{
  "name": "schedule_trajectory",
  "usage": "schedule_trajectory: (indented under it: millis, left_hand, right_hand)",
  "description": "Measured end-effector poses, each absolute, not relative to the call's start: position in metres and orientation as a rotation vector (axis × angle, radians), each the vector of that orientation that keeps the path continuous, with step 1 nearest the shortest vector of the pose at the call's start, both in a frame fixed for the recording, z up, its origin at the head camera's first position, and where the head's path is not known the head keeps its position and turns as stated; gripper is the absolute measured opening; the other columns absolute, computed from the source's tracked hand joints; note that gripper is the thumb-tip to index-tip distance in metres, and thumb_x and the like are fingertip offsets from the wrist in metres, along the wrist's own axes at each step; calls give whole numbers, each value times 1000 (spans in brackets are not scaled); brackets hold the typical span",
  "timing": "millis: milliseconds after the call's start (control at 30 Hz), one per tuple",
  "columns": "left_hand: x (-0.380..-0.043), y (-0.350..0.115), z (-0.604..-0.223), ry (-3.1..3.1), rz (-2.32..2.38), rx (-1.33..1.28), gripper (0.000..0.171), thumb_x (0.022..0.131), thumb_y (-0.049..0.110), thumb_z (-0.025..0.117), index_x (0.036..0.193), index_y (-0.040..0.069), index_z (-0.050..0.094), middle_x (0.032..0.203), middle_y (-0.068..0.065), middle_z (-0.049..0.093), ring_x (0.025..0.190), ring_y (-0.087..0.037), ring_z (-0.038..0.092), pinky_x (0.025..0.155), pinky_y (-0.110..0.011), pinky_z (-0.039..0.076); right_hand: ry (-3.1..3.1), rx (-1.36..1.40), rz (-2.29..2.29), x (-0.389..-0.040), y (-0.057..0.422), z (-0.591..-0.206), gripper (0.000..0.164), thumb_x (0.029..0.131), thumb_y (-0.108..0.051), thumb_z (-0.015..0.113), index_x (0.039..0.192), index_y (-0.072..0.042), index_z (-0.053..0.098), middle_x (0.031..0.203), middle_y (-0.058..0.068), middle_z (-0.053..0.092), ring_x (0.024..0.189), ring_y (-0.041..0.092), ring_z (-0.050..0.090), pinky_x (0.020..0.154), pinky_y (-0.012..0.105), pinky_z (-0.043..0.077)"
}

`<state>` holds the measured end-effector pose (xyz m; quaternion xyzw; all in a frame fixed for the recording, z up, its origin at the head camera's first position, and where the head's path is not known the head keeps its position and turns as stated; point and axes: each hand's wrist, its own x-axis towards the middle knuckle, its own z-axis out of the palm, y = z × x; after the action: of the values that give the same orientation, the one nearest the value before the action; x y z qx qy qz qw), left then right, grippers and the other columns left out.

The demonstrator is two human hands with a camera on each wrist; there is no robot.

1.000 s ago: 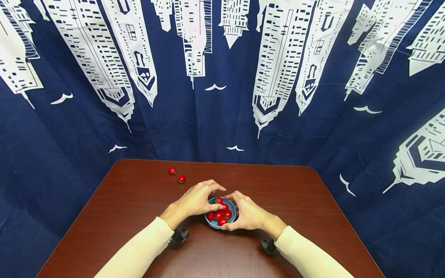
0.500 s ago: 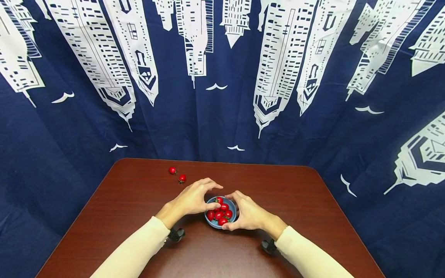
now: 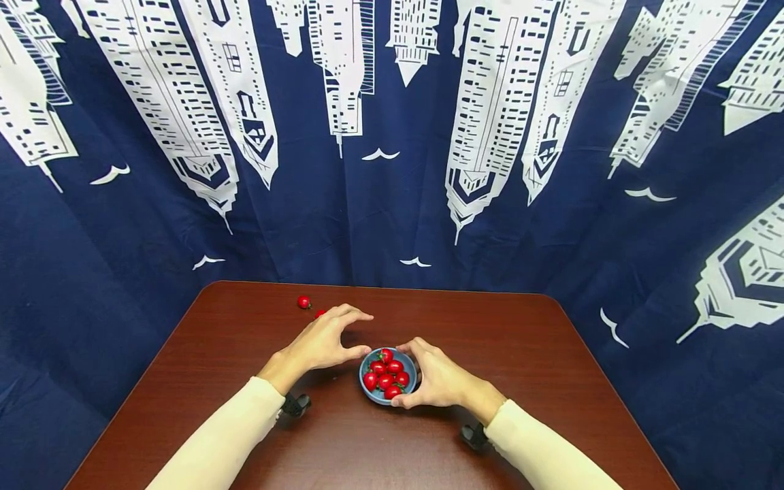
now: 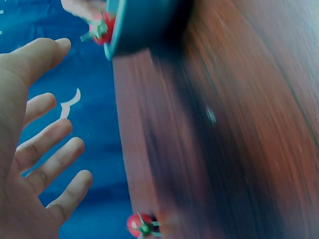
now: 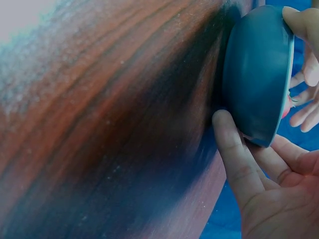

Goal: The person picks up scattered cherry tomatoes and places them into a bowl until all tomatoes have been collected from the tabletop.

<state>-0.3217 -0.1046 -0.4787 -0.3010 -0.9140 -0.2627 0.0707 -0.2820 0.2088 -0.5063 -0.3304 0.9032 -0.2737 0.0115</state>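
A small blue bowl (image 3: pixel 375 399) of cherry tomatoes (image 3: pixel 385 381) stands on the table. My right hand (image 3: pixel 444 378) holds the bowl from the right, thumb at the near rim and fingers around the far side. In the right wrist view its fingers (image 5: pixel 239 164) reach along the bowl's outer wall (image 5: pixel 256 74). Just left of the bowl hovers my left hand (image 3: pixel 321 340), fingers spread and holding nothing. Two loose cherry tomatoes lie beyond it: one in full view (image 3: pixel 303 301), the other (image 3: pixel 320 313) partly hidden by that hand.
The brown wooden table (image 3: pixel 502 327) has rounded far corners. Behind and beside it hangs a dark blue cloth (image 3: pixel 367 218) printed with white buildings and birds. Dark wrist devices (image 3: pixel 297 405) sit under both cream sleeves (image 3: pixel 214 429).
My left hand has drawn back from over the bowl, moving left and away toward the loose tomatoes, and now covers part of one. The right hand and bowl stay put.
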Motion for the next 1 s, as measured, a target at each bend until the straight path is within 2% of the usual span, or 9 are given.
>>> schedule_trajectory:
  millis: [167, 433, 800, 1000]
  left_hand:
    - [-331, -124, -488, -2766, -764, -846, 66, 98, 47, 94, 157, 27, 72, 155, -2, 71, 146, -32, 68, 121, -61, 60]
    - [-342, -153, -493, -2744, -694, -813, 67, 94, 35, 98, 155, 18, 74, 154, -9, 72, 144, -38, 67, 121, -69, 56]
    - [-359, -169, -502, -2777, -672, -797, 68, 95, 29, 98, 156, 11, 72, 151, -14, 71, 144, -42, 67, 121, -64, 58]
    - [-367, -173, -503, -2870, -649, -762, 68, 99, 28, 95, 159, 12, 69, 155, -15, 69, 149, -44, 64, 123, -67, 57]
  right_hand:
    - [2812, -1030, -850, -281, 209, -508, 96, 82, -56, 103, 151, -3, 62, 139, 3, 71, 117, 16, 76, 103, 32, 67]
    - [2809, -1003, -862, -281, 209, -504, 96, 82, -53, 103, 153, -4, 62, 138, 1, 71, 116, 15, 75, 101, 28, 66]
    - [2806, -1007, -850, -280, 208, -504, 95, 82, -52, 104, 153, -5, 62, 141, 2, 70, 109, 9, 73, 96, 24, 64]
    - [2808, -1014, -853, -281, 208, -504, 95, 82, -53, 104, 153, -5, 62, 140, 2, 71, 115, 14, 76, 102, 28, 66]
